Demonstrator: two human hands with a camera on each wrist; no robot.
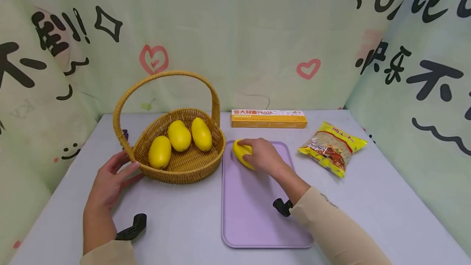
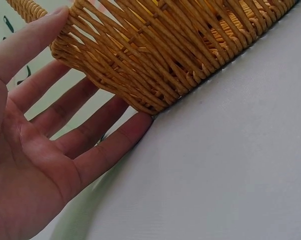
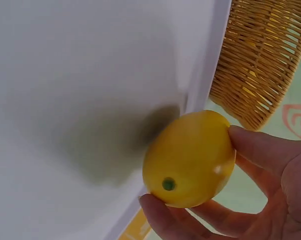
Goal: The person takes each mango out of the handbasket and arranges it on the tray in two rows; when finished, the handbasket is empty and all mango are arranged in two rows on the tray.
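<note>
mid-frame, your right hand (image 1: 264,157) pinches a seemingly lifted yellow fruit (image 1: 239,154) that a slack grip could drop, while your spread-fingered left hand (image 1: 110,181) could push the basket (image 1: 198,172) askew.

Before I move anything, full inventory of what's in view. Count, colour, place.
table: 1, pale, under the objects
wicker basket: 1, golden brown, left on the table
basket fruits: 3, yellow, inside the basket
tray: 1, light purple, right of the basket
held fruit: 1, yellow, at the tray's far-left corner
box: 1, orange and white, beyond the tray
packet: 1, yellow with beige, right of the tray
dark item: 1, purplish, mostly hidden by the basket handle
curtain: pale green, printed, around the table; panel count unclear
left hand: 1, bare, touching the basket
right hand: 1, bare, gripping the held fruit
sleeves: 2, beige, on the forearms
wrist devices: 2, black, at the wrists
</note>
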